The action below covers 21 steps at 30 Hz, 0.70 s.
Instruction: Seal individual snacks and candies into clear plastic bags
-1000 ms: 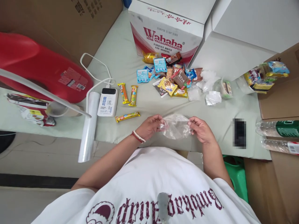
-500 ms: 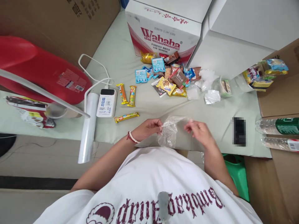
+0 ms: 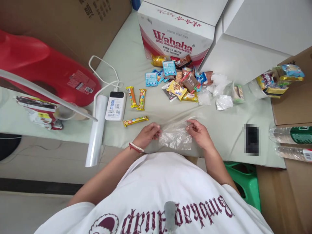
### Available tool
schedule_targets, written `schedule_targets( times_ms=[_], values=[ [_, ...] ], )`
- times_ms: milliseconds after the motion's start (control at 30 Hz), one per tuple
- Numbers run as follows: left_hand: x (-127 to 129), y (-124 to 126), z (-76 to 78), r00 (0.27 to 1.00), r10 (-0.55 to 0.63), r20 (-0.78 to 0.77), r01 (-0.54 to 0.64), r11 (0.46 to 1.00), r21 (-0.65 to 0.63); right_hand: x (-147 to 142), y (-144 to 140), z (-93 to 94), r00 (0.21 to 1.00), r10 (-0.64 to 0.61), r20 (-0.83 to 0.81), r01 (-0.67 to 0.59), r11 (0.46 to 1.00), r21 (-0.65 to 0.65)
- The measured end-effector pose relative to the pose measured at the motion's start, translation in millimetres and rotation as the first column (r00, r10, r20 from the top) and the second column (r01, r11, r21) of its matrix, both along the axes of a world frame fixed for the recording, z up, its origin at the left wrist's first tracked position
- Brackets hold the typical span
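A clear plastic bag [image 3: 175, 136] is stretched flat between my two hands, close to the table's front edge. My left hand [image 3: 150, 132] pinches its left side, and my right hand [image 3: 197, 131] grips the opposite side between thumb and fingers. The bag is thin and crinkled, with nothing visible inside. Just beyond my left hand lies a yellow-wrapped snack bar [image 3: 136, 121]. Two more bars, one [image 3: 131, 97] beside the other [image 3: 141, 99], lie farther back. A pile of wrapped snacks [image 3: 181, 81] spreads out beyond the bag.
A white power bank [image 3: 115, 106] with a cable and a clear film roll [image 3: 95, 136] lie at left, near a red jug [image 3: 48, 68]. A Wahaha carton [image 3: 175, 35] stands behind. Crumpled plastic [image 3: 223, 102], a blurred dark object [image 3: 252, 139] and bottles [image 3: 290, 135] are at right.
My right hand has closed on the bag's right side, where its fingers were looser before. The bag is now spread wider between both hands. The view has shifted slightly.
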State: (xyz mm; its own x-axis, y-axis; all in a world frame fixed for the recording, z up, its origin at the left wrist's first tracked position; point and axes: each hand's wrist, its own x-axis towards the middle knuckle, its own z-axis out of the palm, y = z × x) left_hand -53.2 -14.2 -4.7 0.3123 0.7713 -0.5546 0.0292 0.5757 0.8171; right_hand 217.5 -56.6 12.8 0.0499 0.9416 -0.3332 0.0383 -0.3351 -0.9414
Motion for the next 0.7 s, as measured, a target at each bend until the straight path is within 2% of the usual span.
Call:
schedule_targets(
  times_ms=[100,167,333,400,467,533,567,600,700],
  values=[
    [9,5,1.8,0.998,0.047,-0.048,-0.038,0.984,0.176,0,-2,2.0,0.995,0.073,0.061,-0.073,0.997,0.004],
    [19,10,-1.0,0.996,0.016,-0.085,0.006,0.969,0.246,0,-3,2.4,0.99,0.103,0.101,-0.105,0.994,0.018],
    [41,17,-14.7,0.959,-0.243,-0.144,0.267,0.945,0.189,10,-9,-0.6,0.978,0.12,0.168,-0.126,0.992,0.025],
    [45,16,-15.9,0.963,-0.244,-0.115,0.262,0.948,0.183,17,-14,0.9,0.952,0.061,0.299,-0.081,0.995,0.053],
    [48,13,-13.3,0.98,-0.186,-0.07,0.196,0.961,0.197,20,-20,6.6,0.866,-0.101,0.49,0.02,0.985,0.169],
    [52,10,-8.3,0.987,-0.161,-0.027,0.163,0.964,0.21,16,-26,15.1,0.774,-0.235,0.589,0.07,0.955,0.289],
    [54,8,-5.6,0.986,-0.165,-0.003,0.162,0.964,0.211,11,-27,19.0,0.776,-0.231,0.587,0.055,0.952,0.303],
    [57,5,-2.9,0.984,-0.175,0.021,0.167,0.963,0.211,4,-28,21.7,0.813,-0.175,0.556,0.016,0.96,0.278],
    [63,0,3.2,0.977,-0.2,0.076,0.179,0.96,0.216,-20,-25,19.2,0.94,0.04,0.338,-0.089,0.988,0.129]
  ],
)
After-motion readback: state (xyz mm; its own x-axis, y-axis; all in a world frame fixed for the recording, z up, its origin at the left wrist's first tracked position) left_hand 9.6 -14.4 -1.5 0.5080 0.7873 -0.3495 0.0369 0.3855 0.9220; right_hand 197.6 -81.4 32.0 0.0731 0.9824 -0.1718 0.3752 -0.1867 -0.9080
